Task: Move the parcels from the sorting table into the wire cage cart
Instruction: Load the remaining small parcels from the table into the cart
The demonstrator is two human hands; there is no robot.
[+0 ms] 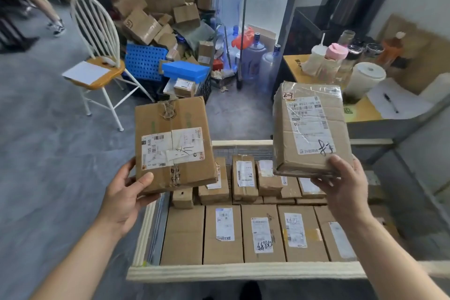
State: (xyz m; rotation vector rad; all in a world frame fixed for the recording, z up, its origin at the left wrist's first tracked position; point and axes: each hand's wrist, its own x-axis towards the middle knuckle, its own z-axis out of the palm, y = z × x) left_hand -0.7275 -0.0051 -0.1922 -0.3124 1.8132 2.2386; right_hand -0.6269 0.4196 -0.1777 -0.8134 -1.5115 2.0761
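Note:
My left hand grips a flat brown parcel by its near left corner, thumb on top; it carries a white label and tape. My right hand holds a second taped parcel by its near edge, marked "2-3" at a corner. Both parcels hover above the wire cage cart, whose padded rim frames the space below them. Inside the cart lie several labelled cardboard boxes packed in rows.
A white chair with a sheet of paper on its seat stands at the left. Behind the cart is a heap of cardboard, blue crates and water jugs. A yellow table with cups stands right. A person's legs show far left.

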